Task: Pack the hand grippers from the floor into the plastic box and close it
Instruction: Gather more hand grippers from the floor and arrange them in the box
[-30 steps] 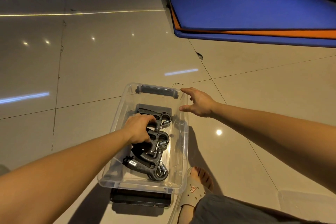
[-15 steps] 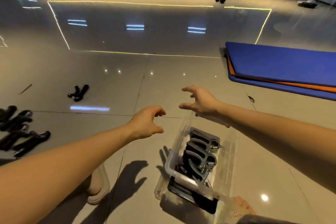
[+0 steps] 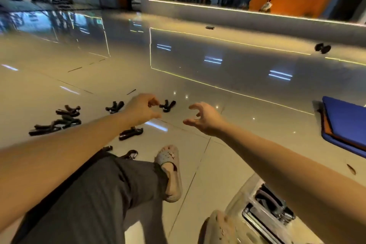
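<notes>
Head view, left hand [image 3: 141, 110] and right hand [image 3: 204, 118] held out empty, fingers [image 3: 195, 106] loosely curled, black hand grippers [image 3: 131, 133] scattered well left of clear plastic box [image 3: 243, 194], others packed inside it.

Black hand grippers [image 3: 130, 133] lie scattered; open plastic box [image 3: 245, 192] holds several.

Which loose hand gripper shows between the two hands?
The hand gripper just right of the left hand, left of the right hand. The other nearby ones lie left of or under the left forearm.
</notes>
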Action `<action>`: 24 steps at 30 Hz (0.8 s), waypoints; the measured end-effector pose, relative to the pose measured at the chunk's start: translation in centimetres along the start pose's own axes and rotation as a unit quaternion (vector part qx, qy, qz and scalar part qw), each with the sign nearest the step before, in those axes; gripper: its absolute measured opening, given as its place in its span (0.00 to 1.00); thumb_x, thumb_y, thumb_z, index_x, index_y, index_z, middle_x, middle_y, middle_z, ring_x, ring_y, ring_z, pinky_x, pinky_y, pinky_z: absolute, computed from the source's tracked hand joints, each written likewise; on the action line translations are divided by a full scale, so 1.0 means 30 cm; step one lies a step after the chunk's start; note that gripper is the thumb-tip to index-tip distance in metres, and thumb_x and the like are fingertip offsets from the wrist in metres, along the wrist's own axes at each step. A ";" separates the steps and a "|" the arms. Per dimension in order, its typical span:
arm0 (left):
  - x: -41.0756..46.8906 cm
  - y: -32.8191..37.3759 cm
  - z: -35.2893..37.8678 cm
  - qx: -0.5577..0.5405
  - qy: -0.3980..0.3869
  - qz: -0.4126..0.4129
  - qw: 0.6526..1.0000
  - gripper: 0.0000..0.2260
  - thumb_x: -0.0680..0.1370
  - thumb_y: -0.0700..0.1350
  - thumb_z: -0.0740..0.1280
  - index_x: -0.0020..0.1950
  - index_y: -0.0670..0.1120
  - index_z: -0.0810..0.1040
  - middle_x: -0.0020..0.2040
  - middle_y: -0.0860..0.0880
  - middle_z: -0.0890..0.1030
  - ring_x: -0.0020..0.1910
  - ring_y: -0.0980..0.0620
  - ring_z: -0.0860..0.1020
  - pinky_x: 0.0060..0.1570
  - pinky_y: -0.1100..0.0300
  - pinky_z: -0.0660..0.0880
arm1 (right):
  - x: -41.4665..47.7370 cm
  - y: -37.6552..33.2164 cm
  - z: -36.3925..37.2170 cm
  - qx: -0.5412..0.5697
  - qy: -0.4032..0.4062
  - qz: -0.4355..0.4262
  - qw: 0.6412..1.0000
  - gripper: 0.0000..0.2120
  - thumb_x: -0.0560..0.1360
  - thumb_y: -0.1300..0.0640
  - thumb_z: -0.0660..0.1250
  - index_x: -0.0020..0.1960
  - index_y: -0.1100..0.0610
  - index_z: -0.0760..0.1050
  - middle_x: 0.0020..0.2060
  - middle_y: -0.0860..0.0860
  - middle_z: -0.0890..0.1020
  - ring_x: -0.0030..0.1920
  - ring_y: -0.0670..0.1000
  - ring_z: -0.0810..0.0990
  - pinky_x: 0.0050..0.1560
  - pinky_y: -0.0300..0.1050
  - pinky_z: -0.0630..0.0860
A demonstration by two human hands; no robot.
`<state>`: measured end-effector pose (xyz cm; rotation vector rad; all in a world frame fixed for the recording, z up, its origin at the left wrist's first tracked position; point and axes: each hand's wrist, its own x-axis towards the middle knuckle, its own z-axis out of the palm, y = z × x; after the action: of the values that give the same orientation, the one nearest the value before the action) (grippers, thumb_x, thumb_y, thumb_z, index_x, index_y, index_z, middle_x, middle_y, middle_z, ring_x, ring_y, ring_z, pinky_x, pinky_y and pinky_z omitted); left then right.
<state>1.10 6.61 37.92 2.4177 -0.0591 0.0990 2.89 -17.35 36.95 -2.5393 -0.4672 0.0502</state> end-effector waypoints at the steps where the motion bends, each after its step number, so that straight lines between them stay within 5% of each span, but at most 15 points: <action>1: -0.013 -0.020 -0.048 0.003 0.008 -0.010 1.000 0.18 0.74 0.45 0.77 0.62 0.46 0.78 0.56 0.51 0.77 0.58 0.51 0.75 0.53 0.57 0.72 | 0.007 -0.033 0.024 0.002 -0.002 -0.010 1.000 0.31 0.75 0.44 0.73 0.74 0.53 0.69 0.71 0.53 0.72 0.69 0.55 0.74 0.68 0.56 0.74; 7: -0.053 -0.156 -0.199 0.007 0.037 -0.092 0.995 0.15 0.72 0.47 0.78 0.55 0.47 0.81 0.51 0.49 0.81 0.52 0.48 0.79 0.45 0.57 0.73 | 0.091 -0.160 0.145 0.000 -0.035 -0.051 0.998 0.29 0.76 0.48 0.72 0.74 0.55 0.69 0.72 0.54 0.72 0.69 0.55 0.74 0.68 0.54 0.73; 15: 0.039 -0.428 -0.164 0.085 0.001 -0.187 0.979 0.22 0.72 0.50 0.78 0.63 0.46 0.78 0.58 0.48 0.80 0.56 0.47 0.78 0.58 0.51 0.76 | 0.377 -0.127 0.376 0.004 -0.109 -0.036 0.993 0.29 0.76 0.49 0.73 0.73 0.54 0.70 0.73 0.54 0.72 0.69 0.56 0.74 0.68 0.52 0.72; 24: 0.032 -1.000 0.047 0.019 0.042 -0.364 0.930 0.21 0.73 0.56 0.75 0.63 0.49 0.76 0.56 0.49 0.79 0.50 0.51 0.77 0.39 0.59 0.71 | 0.608 -0.116 0.942 -0.075 -0.225 -0.091 0.967 0.28 0.75 0.46 0.73 0.72 0.50 0.71 0.69 0.50 0.73 0.67 0.53 0.74 0.66 0.53 0.74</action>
<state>4.23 28.15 17.23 2.3144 0.8763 -0.1380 15.19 6.14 15.95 -2.6165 -0.9073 0.5505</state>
